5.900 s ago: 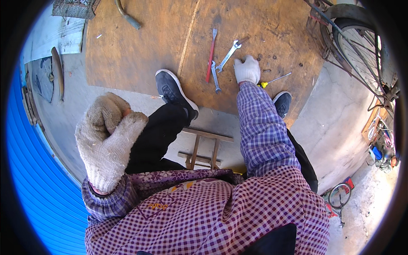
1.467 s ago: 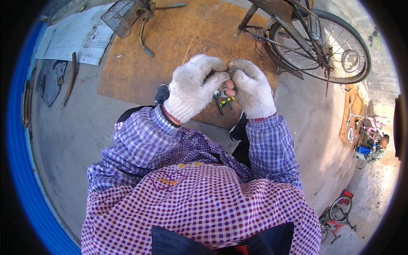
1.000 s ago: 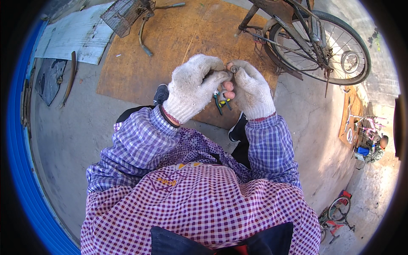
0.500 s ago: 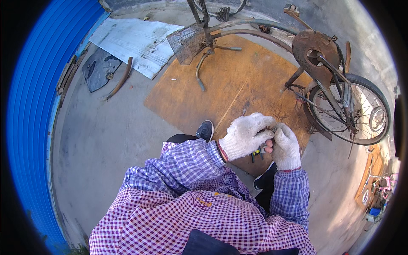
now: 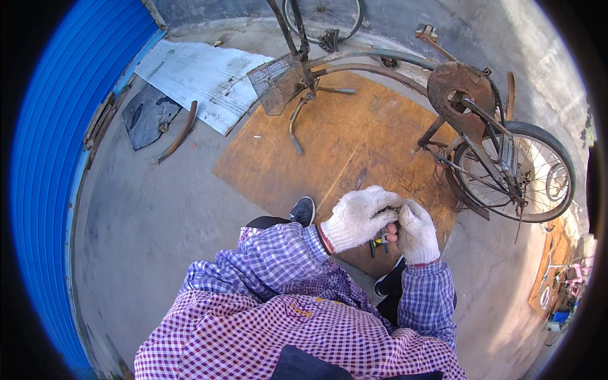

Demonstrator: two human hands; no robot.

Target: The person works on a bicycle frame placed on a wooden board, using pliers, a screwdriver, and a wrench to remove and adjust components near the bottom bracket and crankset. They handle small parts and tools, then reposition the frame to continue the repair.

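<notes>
My left hand (image 5: 354,218), in a white knit glove, pinches with bent fingers at a small dark metal piece (image 5: 395,209), too small to name. My right hand (image 5: 417,231), in a similar glove with some bare fingertips showing, is closed on the same piece, close beside the left. Both hands are held over the stained plywood board (image 5: 272,177). Below and partly behind them, tools (image 5: 380,244) with yellow and dark green handles show, mostly hidden. My left shoe (image 5: 301,210) is at the board's near edge.
A rusty bicycle frame with rear wheel (image 5: 532,190) lies at right, a wire basket (image 5: 269,85) and handlebar ahead. A white sheet (image 5: 196,76), curved strip (image 5: 177,136) and dark slab (image 5: 142,117) lie left, beside blue corrugated metal (image 5: 50,190). A second board (image 5: 546,278) is far right.
Since the oldest frame, my hands have left their separate places and come together around the small piece. The view has since swung, showing more bicycle and wall; my hands sit lower and rightward in it.
</notes>
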